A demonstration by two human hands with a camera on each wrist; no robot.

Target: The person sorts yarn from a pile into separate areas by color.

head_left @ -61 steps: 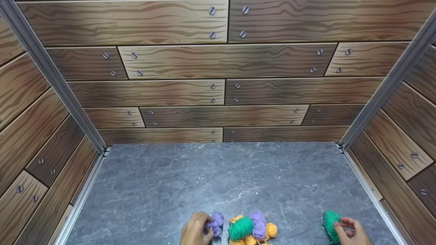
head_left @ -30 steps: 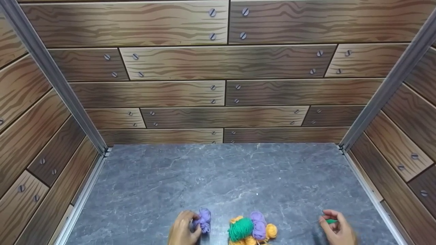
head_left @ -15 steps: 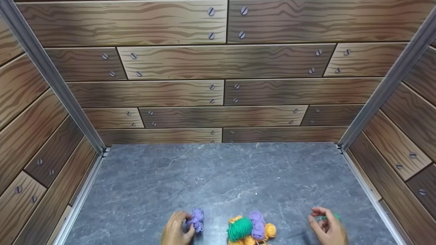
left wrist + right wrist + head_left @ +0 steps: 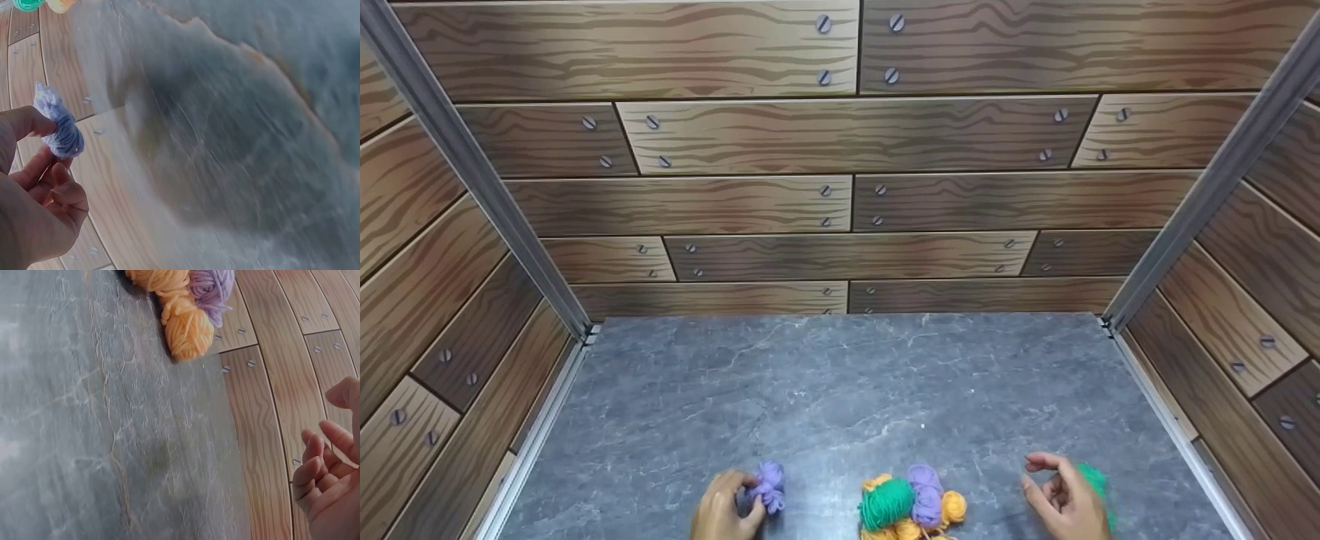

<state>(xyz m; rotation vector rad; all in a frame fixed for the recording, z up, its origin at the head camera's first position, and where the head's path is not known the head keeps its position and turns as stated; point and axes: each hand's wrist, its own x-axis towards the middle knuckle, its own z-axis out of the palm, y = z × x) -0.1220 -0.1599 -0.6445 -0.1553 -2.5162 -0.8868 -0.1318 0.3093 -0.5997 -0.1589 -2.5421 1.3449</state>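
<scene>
My left hand (image 4: 724,506) pinches a small purple yarn skein (image 4: 769,486) between thumb and fingers, left of the middle at the table's near side. The left wrist view shows the same purple skein (image 4: 61,124) held at the fingertips. On the right, my right hand (image 4: 1065,495) has its thumb and fingers apart with nothing between them. Behind it, partly hidden by the hand, lies a green yarn skein (image 4: 1093,484). In the right wrist view the right hand (image 4: 332,478) shows loosely bent fingers and an empty grasp.
Between the hands sits a pile of yarn: a green ball (image 4: 886,503), a purple skein (image 4: 926,495) and orange balls (image 4: 954,508). The grey marbled table (image 4: 840,382) is bounded by wood-patterned walls (image 4: 840,202) and metal rails (image 4: 1174,427).
The left hand has moved left with the purple skein, away from the pile. The right hand has let go of the green skein and shifted left of it.
</scene>
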